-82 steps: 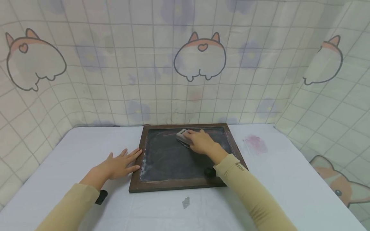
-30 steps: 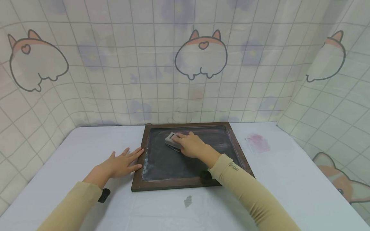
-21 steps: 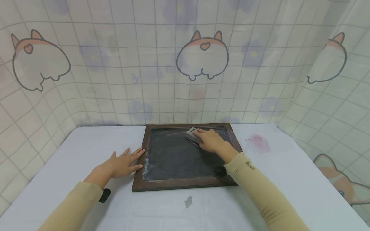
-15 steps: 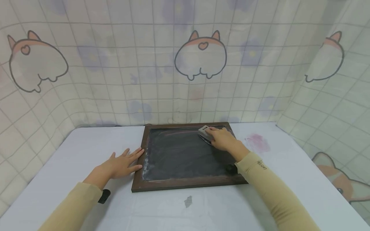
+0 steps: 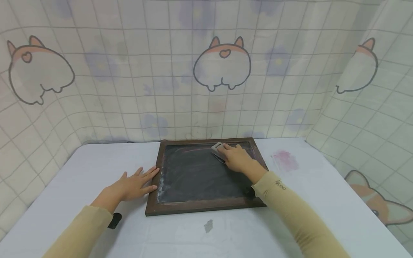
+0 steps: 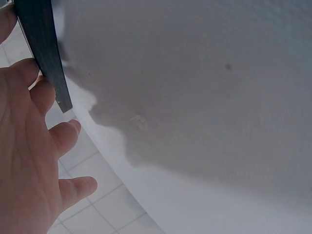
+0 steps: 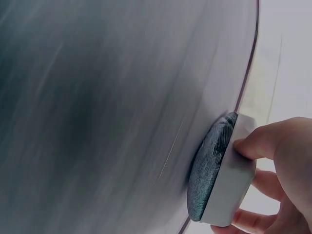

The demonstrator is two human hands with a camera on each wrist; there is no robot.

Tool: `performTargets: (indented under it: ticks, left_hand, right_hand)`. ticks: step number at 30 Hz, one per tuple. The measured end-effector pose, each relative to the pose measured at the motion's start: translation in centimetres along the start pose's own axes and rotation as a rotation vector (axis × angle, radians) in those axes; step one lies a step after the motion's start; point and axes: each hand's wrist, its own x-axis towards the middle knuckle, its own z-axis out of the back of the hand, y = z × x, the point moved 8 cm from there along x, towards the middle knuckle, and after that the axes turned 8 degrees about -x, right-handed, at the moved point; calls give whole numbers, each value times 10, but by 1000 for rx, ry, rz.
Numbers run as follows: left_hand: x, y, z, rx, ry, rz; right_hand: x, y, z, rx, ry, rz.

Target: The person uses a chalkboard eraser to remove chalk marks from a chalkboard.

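A wood-framed chalkboard (image 5: 200,179) lies flat on the white table. My right hand (image 5: 238,159) grips a grey chalkboard eraser (image 5: 218,149) near the board's far edge, right of its middle. In the right wrist view, thumb and fingers hold the pale back of the eraser (image 7: 229,180), and its dark fuzzy pad touches the board's surface (image 7: 107,122). My left hand (image 5: 130,186) lies with spread, straight fingers, their tips on the left side of the frame (image 5: 153,191). From the left wrist, the frame's edge (image 6: 46,53) shows beside the fingers of that hand (image 6: 24,141).
Whitish chalk residue (image 5: 161,186) marks the board's left edge, and faint pink streaks run along the far edge. A pink smudge (image 5: 285,160) stains the table at right; a grey patch (image 5: 208,226) lies in front. A patterned curtain (image 5: 180,71) hangs behind.
My right hand slid the eraser left across the board, then right along the far edge, and now slightly back left. My left hand has stayed on the frame.
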Motion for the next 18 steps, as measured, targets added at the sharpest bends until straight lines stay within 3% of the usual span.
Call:
performTargets:
  ticks: [8, 12, 18]
  left_hand:
    - [0, -1, 2, 8, -5, 3]
    - [0, -1, 2, 10, -6, 10]
    - [0, -1, 2, 12, -2, 8]
  right_hand:
    - [20, 79, 7, -78, 70, 86]
    - [19, 115, 13, -107, 71, 150]
    - [15, 139, 15, -112, 64, 197]
